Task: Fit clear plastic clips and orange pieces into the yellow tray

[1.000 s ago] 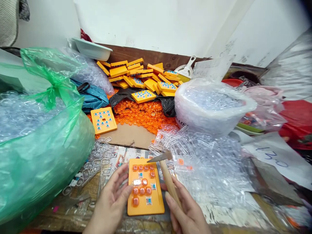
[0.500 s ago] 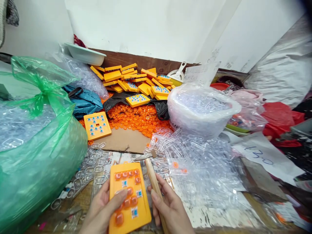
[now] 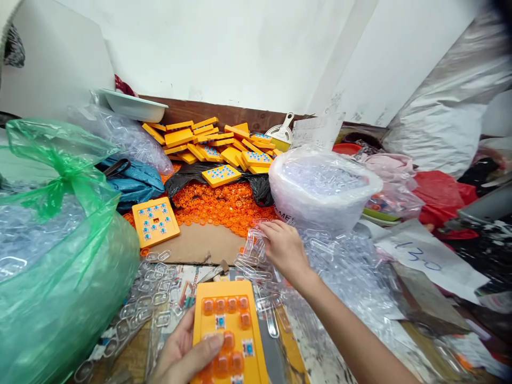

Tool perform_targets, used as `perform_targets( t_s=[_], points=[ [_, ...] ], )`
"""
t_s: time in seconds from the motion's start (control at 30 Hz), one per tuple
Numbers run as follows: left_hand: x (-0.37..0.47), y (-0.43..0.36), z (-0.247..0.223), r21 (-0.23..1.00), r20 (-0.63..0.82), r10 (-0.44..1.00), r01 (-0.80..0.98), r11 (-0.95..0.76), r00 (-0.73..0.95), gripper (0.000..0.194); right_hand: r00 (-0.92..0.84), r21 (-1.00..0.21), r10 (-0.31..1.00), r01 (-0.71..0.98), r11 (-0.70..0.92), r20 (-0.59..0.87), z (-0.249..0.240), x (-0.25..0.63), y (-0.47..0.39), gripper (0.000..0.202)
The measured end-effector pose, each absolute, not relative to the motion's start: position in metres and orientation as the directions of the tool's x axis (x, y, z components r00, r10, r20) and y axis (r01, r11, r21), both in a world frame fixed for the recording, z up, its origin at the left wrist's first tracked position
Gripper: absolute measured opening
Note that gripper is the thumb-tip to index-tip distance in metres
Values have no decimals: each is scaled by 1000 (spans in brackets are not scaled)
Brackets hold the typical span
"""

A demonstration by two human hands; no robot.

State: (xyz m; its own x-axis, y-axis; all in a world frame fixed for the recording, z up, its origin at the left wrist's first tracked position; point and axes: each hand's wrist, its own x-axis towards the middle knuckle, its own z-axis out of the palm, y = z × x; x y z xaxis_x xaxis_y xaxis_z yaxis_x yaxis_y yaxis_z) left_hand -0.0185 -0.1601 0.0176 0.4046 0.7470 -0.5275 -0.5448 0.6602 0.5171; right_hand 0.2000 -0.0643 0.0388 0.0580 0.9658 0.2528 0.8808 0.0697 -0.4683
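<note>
My left hand (image 3: 184,354) grips an orange plastic tray (image 3: 229,330) at the bottom centre, thumb pressed on its face. The tray carries several orange caps and small blue-and-white squares in its slots. My right hand (image 3: 282,246) reaches forward into the heap of clear plastic loop pieces (image 3: 340,266), fingers curled down on a few of them near the orange caps. A small hammer (image 3: 214,272) lies on the table just beyond the tray, its handle hidden behind it.
A green bag of clear pieces (image 3: 52,256) fills the left. A white bag-lined bowl (image 3: 320,186) stands right of centre. Loose orange caps (image 3: 216,202), another filled tray (image 3: 155,221) and stacked orange trays (image 3: 216,141) lie behind. Paper marked 130 (image 3: 420,253) is at right.
My right hand has let go of the hammer, which now lies on the table, and reached forward into the clear pieces. The left hand keeps the orange tray, drawn slightly closer.
</note>
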Motion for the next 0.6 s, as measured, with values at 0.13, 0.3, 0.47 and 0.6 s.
perform_targets(
  t_s=[0.13,0.3,0.47,0.6],
  points=[
    [-14,-162,20,482,-485,755,-586,651,440,91,-22,-337,981,938,88,194,33,205,-33,18],
    [-18,-165,21,454,-499,760,-621,639,417,103,-16,-451,947,877,168,321,43,194,-65,22],
    [-14,-167,10,382,-554,763,-713,588,333,91,-199,-664,932,657,357,304,60,164,-143,19],
    [-5,-173,7,379,-540,789,-753,538,293,88,-315,-636,858,576,513,406,53,145,-172,11]
  ],
)
